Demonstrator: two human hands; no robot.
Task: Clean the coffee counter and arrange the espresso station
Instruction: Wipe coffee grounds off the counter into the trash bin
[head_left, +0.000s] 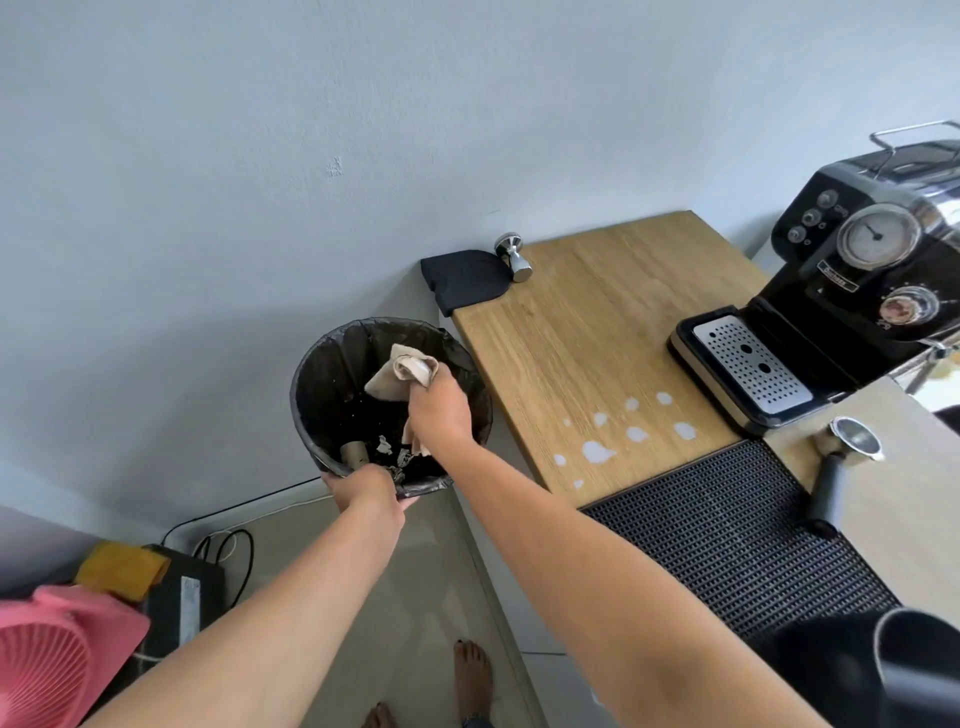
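My left hand (363, 491) grips the near rim of a black bin (332, 374) lined with a dark bag, held up beside the counter's left end. My right hand (439, 410) holds a beige cloth (402, 371) over the bin's open mouth. Scraps of paper and a cardboard tube lie in the bin's bottom. White spilled drops (597, 452) dot the wooden counter (597, 312) near its front. A black espresso machine (852, 291) with a steel drip tray stands at the right. A portafilter (841, 457) lies in front of it.
A steel tamper (514, 257) stands beside a black tamping mat (465, 280) at the counter's back left corner. A black ribbed bar mat (727, 530) covers the near counter. On the floor at left are a pink fan (57, 660), a black box and cables. A dark object (883, 670) sits bottom right.
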